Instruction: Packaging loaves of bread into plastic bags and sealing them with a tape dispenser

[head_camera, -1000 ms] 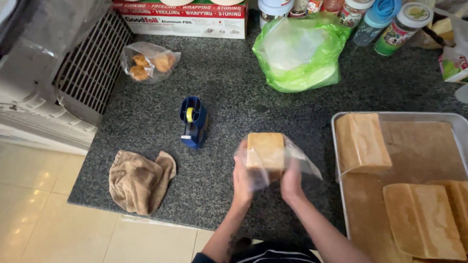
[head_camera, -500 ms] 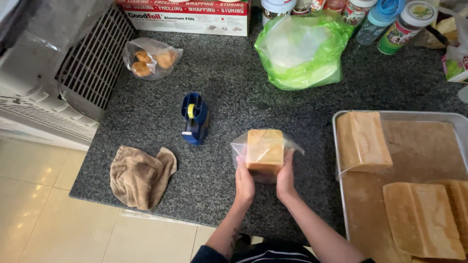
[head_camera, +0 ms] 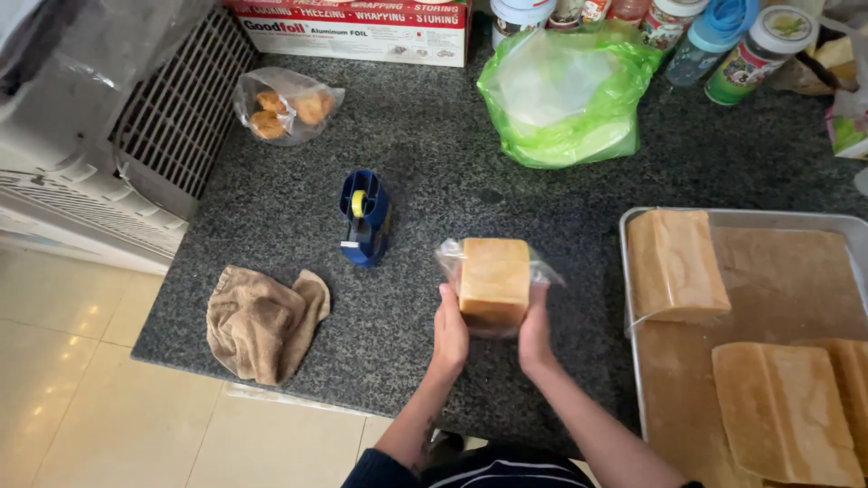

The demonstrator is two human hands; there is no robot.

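A tan loaf of bread in a clear plastic bag (head_camera: 494, 280) stands on the dark granite counter (head_camera: 452, 172). My left hand (head_camera: 449, 331) presses the bag's left side and my right hand (head_camera: 535, 333) presses its right side, so both hold the bagged loaf between them. The loose bag edges stick out on both sides of the loaf's top. A blue tape dispenser (head_camera: 364, 218) with a yellow core sits just left of the loaf, apart from my hands.
A metal tray (head_camera: 633, 361) at the right holds bare loaves (head_camera: 676, 263). A brown cloth (head_camera: 262, 321) lies near the counter's front left edge. Behind are a clear bag of buns (head_camera: 286, 106), a green plastic bag (head_camera: 565, 95), a foil box (head_camera: 353, 27) and jars (head_camera: 759, 41).
The bagged loaf came down from a tilted, lifted hold onto the counter. My hands slid lower along its sides, and the loose bag that flared out to the right now lies closer to the loaf.
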